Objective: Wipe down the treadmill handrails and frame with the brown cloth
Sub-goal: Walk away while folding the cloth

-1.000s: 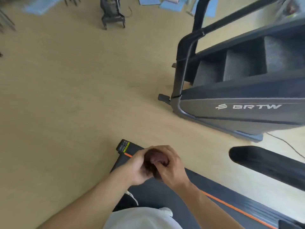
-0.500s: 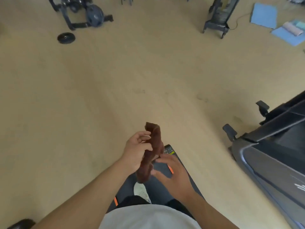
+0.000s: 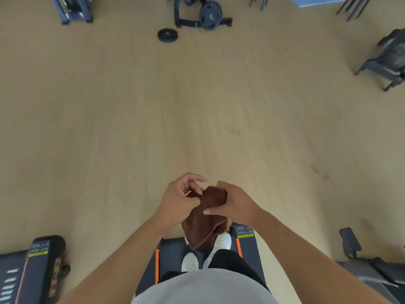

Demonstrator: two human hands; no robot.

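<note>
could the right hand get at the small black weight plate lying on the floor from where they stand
Probably not. The right hand grips the brown cloth near the body, and the small black weight plate lies far across open tan wooden floor.

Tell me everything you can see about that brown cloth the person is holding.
The brown cloth is dark reddish brown and looks like soft, plush towelling. It is bunched and folded, not spread out, and held in the air in front of the person's body. The left hand pinches its upper edge, and the right hand grips the bunched top, thumb pressed across it. The loose lower part hangs down above the white shoes and the dark treadmill deck, touching no handrail or frame.
</note>
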